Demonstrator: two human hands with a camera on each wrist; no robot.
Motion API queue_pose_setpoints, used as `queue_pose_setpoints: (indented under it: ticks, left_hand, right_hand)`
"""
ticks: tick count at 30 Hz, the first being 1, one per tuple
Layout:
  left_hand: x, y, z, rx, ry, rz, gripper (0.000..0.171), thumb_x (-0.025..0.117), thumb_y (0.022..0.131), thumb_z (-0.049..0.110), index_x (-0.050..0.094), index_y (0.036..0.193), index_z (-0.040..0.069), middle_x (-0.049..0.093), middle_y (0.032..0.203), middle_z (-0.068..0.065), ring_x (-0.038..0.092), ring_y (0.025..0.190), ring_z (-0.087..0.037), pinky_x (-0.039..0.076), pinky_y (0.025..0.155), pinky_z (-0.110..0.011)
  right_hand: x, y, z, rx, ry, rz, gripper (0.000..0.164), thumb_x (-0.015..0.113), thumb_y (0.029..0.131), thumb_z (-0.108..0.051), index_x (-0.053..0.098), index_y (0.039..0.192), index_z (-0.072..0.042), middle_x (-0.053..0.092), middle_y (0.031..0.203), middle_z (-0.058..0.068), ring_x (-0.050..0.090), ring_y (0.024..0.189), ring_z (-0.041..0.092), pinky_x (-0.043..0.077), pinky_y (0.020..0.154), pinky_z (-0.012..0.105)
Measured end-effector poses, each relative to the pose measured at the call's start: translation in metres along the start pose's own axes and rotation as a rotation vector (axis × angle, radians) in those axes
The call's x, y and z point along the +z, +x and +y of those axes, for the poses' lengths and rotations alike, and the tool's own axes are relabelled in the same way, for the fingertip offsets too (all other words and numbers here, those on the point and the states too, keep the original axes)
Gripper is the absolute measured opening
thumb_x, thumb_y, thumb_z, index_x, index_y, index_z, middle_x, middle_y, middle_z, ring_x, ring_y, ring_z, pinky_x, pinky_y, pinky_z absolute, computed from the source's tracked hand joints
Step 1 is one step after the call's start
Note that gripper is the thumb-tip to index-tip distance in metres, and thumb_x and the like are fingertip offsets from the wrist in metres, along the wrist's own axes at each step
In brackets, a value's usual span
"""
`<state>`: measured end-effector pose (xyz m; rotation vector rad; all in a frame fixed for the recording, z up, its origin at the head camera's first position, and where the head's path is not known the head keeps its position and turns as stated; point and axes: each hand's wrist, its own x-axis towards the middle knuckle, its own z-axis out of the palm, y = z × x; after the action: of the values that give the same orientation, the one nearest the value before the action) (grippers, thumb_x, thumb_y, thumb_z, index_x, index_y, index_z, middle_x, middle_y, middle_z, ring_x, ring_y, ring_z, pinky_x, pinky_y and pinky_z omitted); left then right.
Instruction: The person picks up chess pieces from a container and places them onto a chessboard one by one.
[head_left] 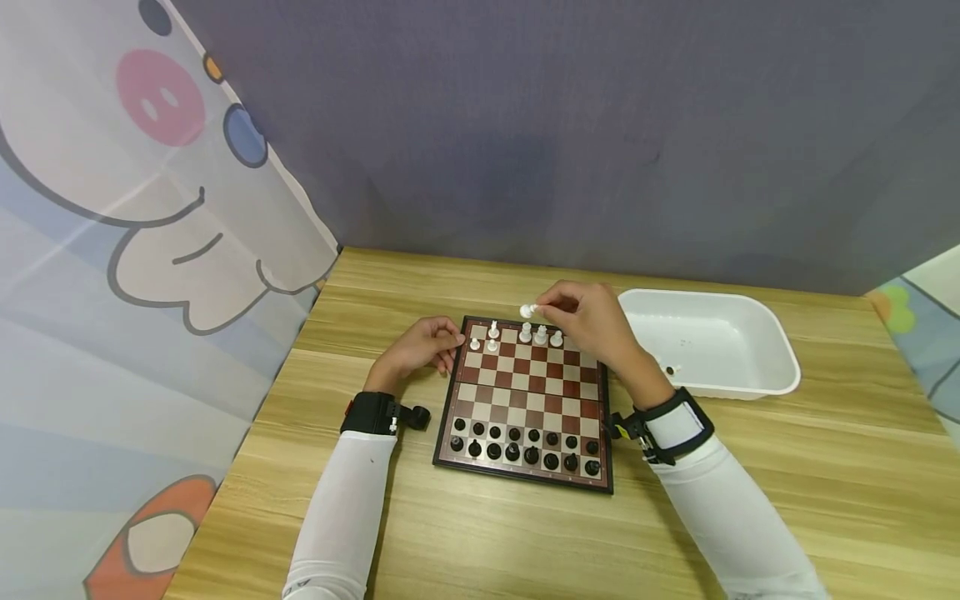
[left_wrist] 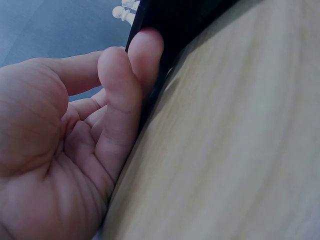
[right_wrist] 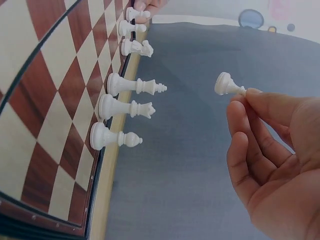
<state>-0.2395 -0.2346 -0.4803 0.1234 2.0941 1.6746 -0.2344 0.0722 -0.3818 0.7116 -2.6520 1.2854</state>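
My right hand [head_left: 592, 321] pinches a white pawn [right_wrist: 226, 84] between thumb and fingertips, above the far edge of the chessboard [head_left: 525, 387]. The pawn's base points away from the fingers, which cover its head. Under it on the far row stand a white king [right_wrist: 127, 86], queen [right_wrist: 117, 107] and bishop [right_wrist: 112, 137]. Farther left are a white knight [right_wrist: 134, 47] and two white pawns [head_left: 475, 344]. My left hand [head_left: 420, 346] holds the board's left edge near its far corner, thumb and fingertips against the black rim.
Two rows of black chess pieces [head_left: 512, 451] stand along the board's near side. Right of the board is a white plastic tub [head_left: 780, 350] with a few small pieces [head_left: 670, 370] inside at its near left. A grey panel [head_left: 525, 150] rises behind the wooden table [head_left: 480, 542].
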Motion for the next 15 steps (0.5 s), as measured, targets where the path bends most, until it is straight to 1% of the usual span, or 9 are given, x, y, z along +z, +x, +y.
queue_pose_setpoints:
  ticks: [3,8,11,15]
  left_hand:
    - [0.0,0.0,0.0,0.002,-0.001,0.0,0.017,0.059,0.105,0.015,0.057,0.112,0.0,0.061,0.076,-0.006,0.063,0.057,-0.016,0.059,0.053,-0.028]
    - [0.0,-0.001,-0.001,0.002,-0.003,-0.003,0.018,0.059,0.105,0.015,0.056,0.111,-0.001,0.061,0.076,-0.006,0.063,0.057,-0.016,0.059,0.053,-0.028]
    - [0.0,-0.001,-0.001,-0.003,-0.005,-0.001,0.018,0.06,0.105,0.015,0.056,0.112,-0.001,0.061,0.076,-0.006,0.063,0.057,-0.016,0.059,0.053,-0.028]
    - [0.0,-0.002,-0.001,-0.011,-0.015,0.002,0.019,0.061,0.104,0.014,0.057,0.112,-0.002,0.061,0.076,-0.006,0.063,0.057,-0.016,0.059,0.053,-0.027]
  right_hand:
    - [0.003,0.004,-0.002,-0.012,-0.032,-0.015,0.005,0.076,0.094,-0.016,0.079,0.097,-0.014,0.078,0.088,0.003,0.066,0.069,0.015,0.052,0.06,0.028]
    - [0.008,0.008,-0.002,-0.019,-0.074,-0.037,0.006,0.076,0.094,-0.017,0.08,0.098,-0.014,0.078,0.089,0.003,0.066,0.07,0.016,0.052,0.061,0.031]
    - [0.012,0.011,-0.001,-0.032,-0.098,-0.049,0.008,0.076,0.094,-0.017,0.08,0.099,-0.013,0.077,0.091,0.004,0.068,0.073,0.017,0.054,0.063,0.031]
    - [0.016,0.014,0.0,-0.064,-0.129,-0.073,0.008,0.077,0.093,-0.017,0.079,0.098,-0.011,0.075,0.095,0.005,0.069,0.081,0.02,0.056,0.07,0.035]
